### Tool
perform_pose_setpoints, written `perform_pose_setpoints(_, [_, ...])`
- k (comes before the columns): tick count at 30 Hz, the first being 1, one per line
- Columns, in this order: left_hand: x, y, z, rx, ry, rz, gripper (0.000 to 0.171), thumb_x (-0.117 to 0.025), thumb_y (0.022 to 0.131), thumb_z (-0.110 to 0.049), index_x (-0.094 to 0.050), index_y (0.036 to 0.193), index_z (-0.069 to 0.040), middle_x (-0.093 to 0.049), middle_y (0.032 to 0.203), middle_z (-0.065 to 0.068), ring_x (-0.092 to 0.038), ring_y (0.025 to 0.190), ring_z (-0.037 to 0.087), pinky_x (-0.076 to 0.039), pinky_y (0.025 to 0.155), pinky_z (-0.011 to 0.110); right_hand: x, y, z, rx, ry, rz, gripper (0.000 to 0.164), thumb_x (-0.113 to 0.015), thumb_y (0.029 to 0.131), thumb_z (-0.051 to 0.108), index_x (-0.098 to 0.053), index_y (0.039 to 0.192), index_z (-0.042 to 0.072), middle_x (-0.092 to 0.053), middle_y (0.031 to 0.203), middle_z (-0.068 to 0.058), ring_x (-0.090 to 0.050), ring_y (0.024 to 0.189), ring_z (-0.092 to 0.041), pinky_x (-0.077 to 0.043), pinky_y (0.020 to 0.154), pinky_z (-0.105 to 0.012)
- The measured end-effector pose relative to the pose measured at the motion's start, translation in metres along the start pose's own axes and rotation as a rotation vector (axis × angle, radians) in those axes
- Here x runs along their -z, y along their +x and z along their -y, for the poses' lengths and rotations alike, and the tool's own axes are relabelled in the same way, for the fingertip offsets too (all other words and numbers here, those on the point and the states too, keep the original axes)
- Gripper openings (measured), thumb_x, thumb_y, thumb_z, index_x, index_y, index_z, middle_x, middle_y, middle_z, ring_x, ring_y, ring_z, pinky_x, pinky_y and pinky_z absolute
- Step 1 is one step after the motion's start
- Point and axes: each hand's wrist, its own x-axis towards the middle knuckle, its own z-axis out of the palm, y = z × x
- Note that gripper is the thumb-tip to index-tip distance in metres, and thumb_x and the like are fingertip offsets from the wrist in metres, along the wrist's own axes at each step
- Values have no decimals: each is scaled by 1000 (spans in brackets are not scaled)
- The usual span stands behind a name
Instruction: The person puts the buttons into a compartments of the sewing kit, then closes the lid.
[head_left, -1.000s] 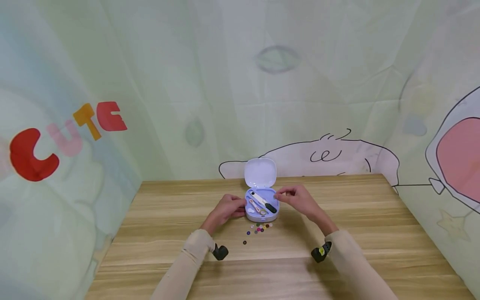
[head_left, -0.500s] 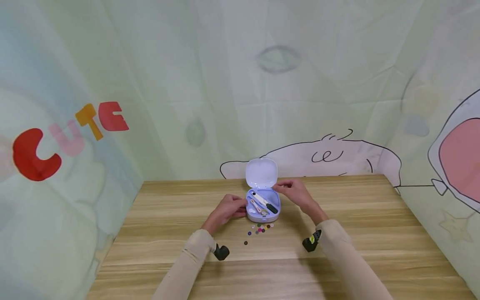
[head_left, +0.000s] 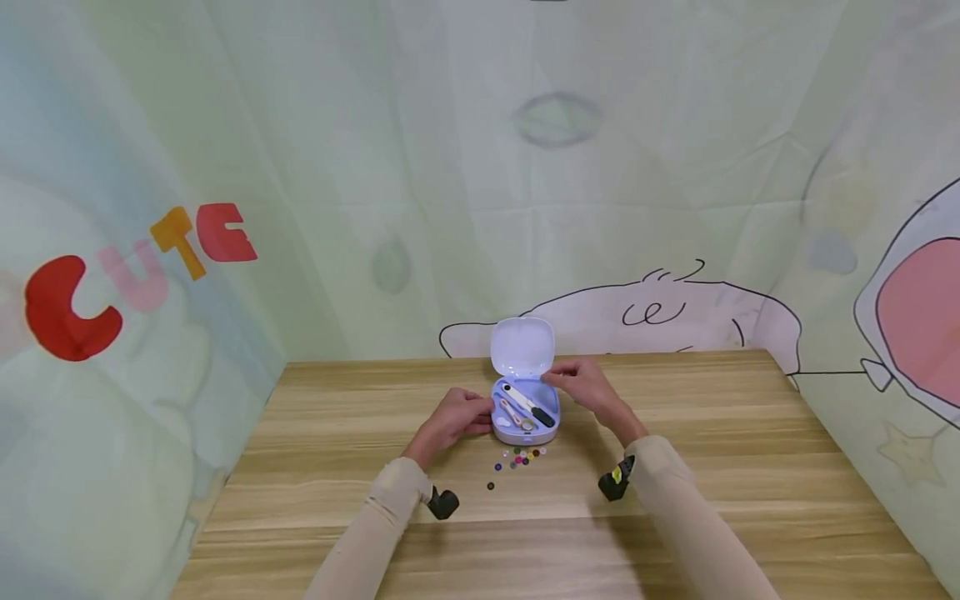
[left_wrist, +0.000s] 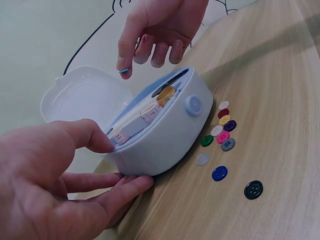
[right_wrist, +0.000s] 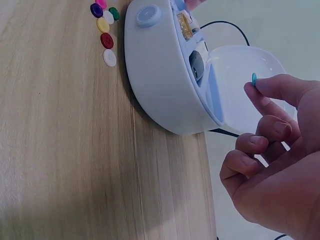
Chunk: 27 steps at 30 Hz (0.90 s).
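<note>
A white and lilac sewing box (left_wrist: 170, 147) stands at the back of the table with its white lid (head_left: 522, 346) raised. My left hand (head_left: 453, 415) holds the box's left side, thumb on the rim and fingers lower against the wall. Between thumb and forefinger of my right hand (right_wrist: 285, 160) is a small teal button (right_wrist: 254, 79), pinched above the back right of the box, near the lid. Inside the box lie a folded measuring tape (left_wrist: 145, 117), a gold ring-shaped piece (left_wrist: 166, 96) and a white tool with a black end (head_left: 528, 406).
Several loose buttons lie on the wooden table in front of the box, among them a blue button (left_wrist: 219, 173), a red button (right_wrist: 106, 40) and a black button (left_wrist: 253, 189) set apart. A printed curtain (head_left: 390, 208) hangs behind the table's back edge.
My right hand has moved from the box's right rim back and slightly left towards the lid hinge. The left hand has stayed at the box's left side.
</note>
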Motion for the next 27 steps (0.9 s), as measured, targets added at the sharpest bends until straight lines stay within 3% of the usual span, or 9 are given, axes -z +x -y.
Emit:
perform_pose_setpoints(4, [0,0,0,5,-3,-4,33,-62,100,-7,-60,125,14,-70,111,23,-71,94,24,-63,89,38,1,0,0,3,-20,27,26,-72,98,27,-78,114,9,-66,101,-7,-51,89,-24,-43,67,-30])
perform_pose_setpoints(10, [1,-1,-1,15,3,-8,33,-62,101,-7,-60,126,14,-71,111,21,-72,92,22,-64,88,36,7,-2,-3,-4,1,69,38,-69,99,38,-73,130,15,-66,121,-7,-55,99,-31,-50,73,-37])
perform_pose_setpoints(13, [1,-1,-1,12,-1,-5,33,-62,100,-7,-60,126,14,-71,110,21,-72,92,22,-64,88,36,11,-6,-5,28,46,99,41,-68,101,38,-70,134,14,-63,100,-8,-52,81,-27,-44,63,-32])
perform_pose_setpoints(17, [0,-1,-1,7,-12,-1,32,-62,99,-6,-61,125,14,-71,109,22,-72,91,22,-63,88,37,16,-10,-9,89,110,153,42,-67,102,33,-66,138,10,-47,73,-3,-41,62,-21,-33,52,-29])
perform_pose_setpoints(27, [1,0,-1,8,-24,8,34,-63,98,-7,-62,125,14,-72,109,21,-72,95,25,-63,90,40,25,-19,-16,110,131,192,42,-71,100,33,-66,136,13,-47,66,-1,-42,57,-18,-34,50,-26])
